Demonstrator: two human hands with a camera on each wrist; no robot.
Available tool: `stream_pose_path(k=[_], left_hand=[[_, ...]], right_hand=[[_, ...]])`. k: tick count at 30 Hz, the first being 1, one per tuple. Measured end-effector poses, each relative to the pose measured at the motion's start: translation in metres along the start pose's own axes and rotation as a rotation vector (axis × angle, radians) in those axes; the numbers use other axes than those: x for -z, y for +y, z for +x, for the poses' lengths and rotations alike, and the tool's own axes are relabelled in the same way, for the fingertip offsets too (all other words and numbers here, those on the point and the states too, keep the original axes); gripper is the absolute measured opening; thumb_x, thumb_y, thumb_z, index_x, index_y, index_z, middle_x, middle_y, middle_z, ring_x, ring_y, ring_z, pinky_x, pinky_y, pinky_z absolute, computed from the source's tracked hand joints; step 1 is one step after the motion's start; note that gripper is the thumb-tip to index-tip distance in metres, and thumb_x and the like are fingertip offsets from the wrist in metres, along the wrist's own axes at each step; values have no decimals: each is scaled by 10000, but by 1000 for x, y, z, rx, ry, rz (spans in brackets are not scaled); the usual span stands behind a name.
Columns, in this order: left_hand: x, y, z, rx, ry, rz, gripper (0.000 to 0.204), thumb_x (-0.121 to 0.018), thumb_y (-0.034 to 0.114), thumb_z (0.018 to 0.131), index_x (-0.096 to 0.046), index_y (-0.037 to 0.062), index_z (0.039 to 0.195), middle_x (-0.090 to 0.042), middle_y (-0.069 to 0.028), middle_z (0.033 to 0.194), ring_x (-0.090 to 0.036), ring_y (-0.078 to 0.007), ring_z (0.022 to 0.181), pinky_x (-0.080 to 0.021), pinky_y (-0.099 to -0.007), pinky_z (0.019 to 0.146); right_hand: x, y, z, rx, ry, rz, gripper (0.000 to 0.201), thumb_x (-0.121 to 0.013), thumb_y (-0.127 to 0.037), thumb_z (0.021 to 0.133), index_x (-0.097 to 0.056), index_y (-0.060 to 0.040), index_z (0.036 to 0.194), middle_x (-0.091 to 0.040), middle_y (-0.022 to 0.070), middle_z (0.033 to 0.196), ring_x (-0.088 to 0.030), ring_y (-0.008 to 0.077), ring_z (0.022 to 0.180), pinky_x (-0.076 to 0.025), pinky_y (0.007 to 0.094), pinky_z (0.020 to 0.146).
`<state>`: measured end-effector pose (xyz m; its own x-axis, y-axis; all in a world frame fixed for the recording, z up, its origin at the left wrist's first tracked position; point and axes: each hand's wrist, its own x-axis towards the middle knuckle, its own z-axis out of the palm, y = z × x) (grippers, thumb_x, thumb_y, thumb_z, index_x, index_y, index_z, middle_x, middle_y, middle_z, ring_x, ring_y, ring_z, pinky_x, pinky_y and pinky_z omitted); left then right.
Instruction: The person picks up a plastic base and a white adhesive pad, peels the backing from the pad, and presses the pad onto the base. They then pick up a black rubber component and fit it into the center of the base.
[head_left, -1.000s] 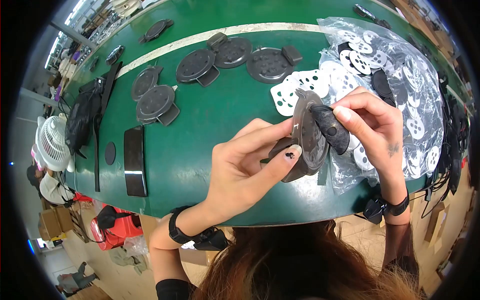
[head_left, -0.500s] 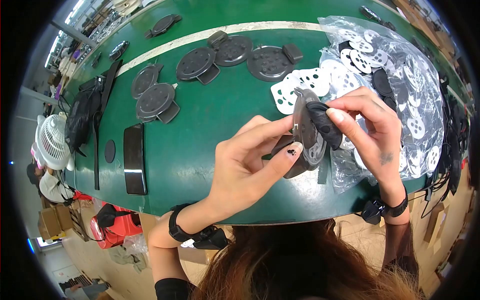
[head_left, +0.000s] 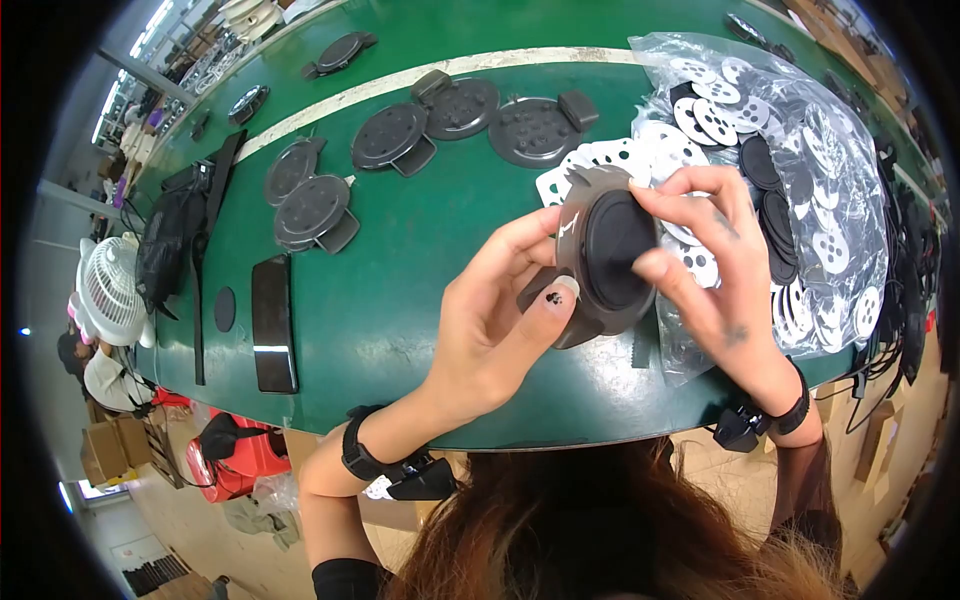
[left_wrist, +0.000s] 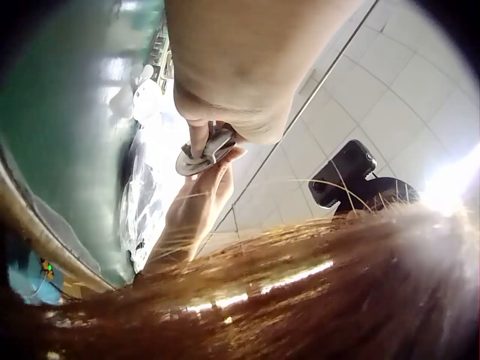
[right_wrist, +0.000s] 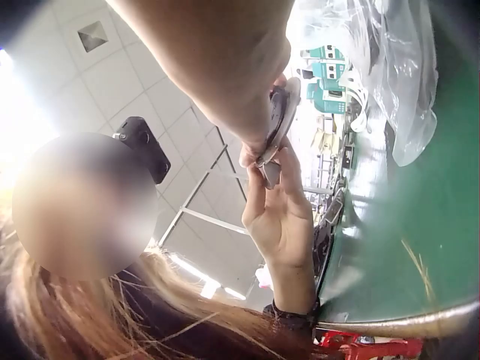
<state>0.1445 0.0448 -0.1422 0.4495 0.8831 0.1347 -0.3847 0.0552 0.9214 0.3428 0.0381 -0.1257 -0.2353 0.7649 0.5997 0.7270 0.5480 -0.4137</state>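
In the head view my left hand [head_left: 490, 325] grips a smoky translucent round plastic cover [head_left: 574, 212] by its side, thumb in front and fingers behind. A black round pad [head_left: 617, 250] lies against the face of the cover. My right hand [head_left: 728, 245] is at the pad, index fingertip at its upper edge and the blurred thumb over its right side. Both wrist views catch the cover [left_wrist: 214, 148] nearly edge-on between the hands; my right forearm partly hides it in the right wrist view.
A clear plastic bag [head_left: 690, 345] of white perforated discs [head_left: 830, 255] lies to the right, with black pads [head_left: 760, 162] among them. Several similar covers [head_left: 315, 210] are spread over the green table [head_left: 400, 300]. A dark phone-like slab [head_left: 273, 325] and a small black disc [head_left: 225, 310] lie left.
The folded black pad that my right hand pinched now lies flat on the cover's face. My left hand has turned the cover to face up more; my right thumb has come away from the index finger.
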Motion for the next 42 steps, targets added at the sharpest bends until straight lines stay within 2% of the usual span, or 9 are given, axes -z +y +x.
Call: stream_pose_path(k=[5,8,11,15,19,25,31,36,42], left_hand=[[3,0,3,-113,-29,90,512,-615,25,807,-368,-43,1250,-524,-128,1136,-478,-154,1083,-395,-295,910],[13,1,5,115,-78,57,489,-592,23,803,-385,-33,1242,-489,-112,1184,-464,-170,1105,-366,-310,942],[19,3,14,156,-240,227,432,-564,1,814,-411,-41,1216,-499,-98,1166,-480,-156,1078,-382,-299,920],[30,-3,20,73,-57,577,341,-507,28,848,-462,-4,1185,-513,-68,1048,-512,-112,934,-457,-222,735],[55,-9,42,-365,-38,1227,346,-485,72,855,-478,11,1195,-492,-122,1157,-496,-249,1030,-445,-322,801],[66,-29,50,-316,-167,1665,481,-492,183,872,-370,51,1318,-410,-125,1318,-359,-318,1214,-254,-411,1003],[63,-22,47,-375,-165,1616,498,-558,180,837,-404,48,1291,-474,-127,1155,-427,-304,1105,-315,-403,945],[61,-14,47,-297,-192,1533,377,-631,179,789,-508,19,1107,-488,-117,1016,-465,-283,1004,-368,-402,856],[61,-16,46,-433,-65,1622,268,-626,137,793,-507,34,1010,-485,-125,1051,-462,-295,976,-384,-377,828]], right_hand=[[-3,3,1,-245,-15,436,286,-654,-101,788,-586,-58,1062,-538,32,860,-499,79,674,-403,200,575],[17,0,14,-760,-512,926,218,-621,-126,843,-575,5,1010,-544,-51,692,-461,16,550,-371,164,512],[23,18,14,-755,-798,1017,178,-605,-123,843,-577,39,911,-556,0,599,-455,38,410,-344,172,392],[35,25,27,-918,-653,1091,243,-580,-143,857,-579,77,961,-566,51,593,-524,72,441,-473,182,457],[28,35,31,-640,-63,1393,595,-513,-283,906,-279,92,1305,-433,280,1258,-496,297,1146,-470,290,893],[40,45,24,-668,93,1063,509,-507,-251,905,-369,72,1273,-545,211,1160,-557,239,1055,-446,293,881],[51,81,15,-563,-59,334,280,-524,-183,876,-589,12,1067,-628,92,994,-579,130,874,-450,259,745],[42,104,-9,-282,-264,-182,311,-604,-117,737,-572,2,1023,-556,193,908,-539,353,877,-429,376,784],[38,103,-4,-427,-339,-20,242,-623,-97,700,-569,11,910,-557,176,885,-546,300,905,-431,366,792]])
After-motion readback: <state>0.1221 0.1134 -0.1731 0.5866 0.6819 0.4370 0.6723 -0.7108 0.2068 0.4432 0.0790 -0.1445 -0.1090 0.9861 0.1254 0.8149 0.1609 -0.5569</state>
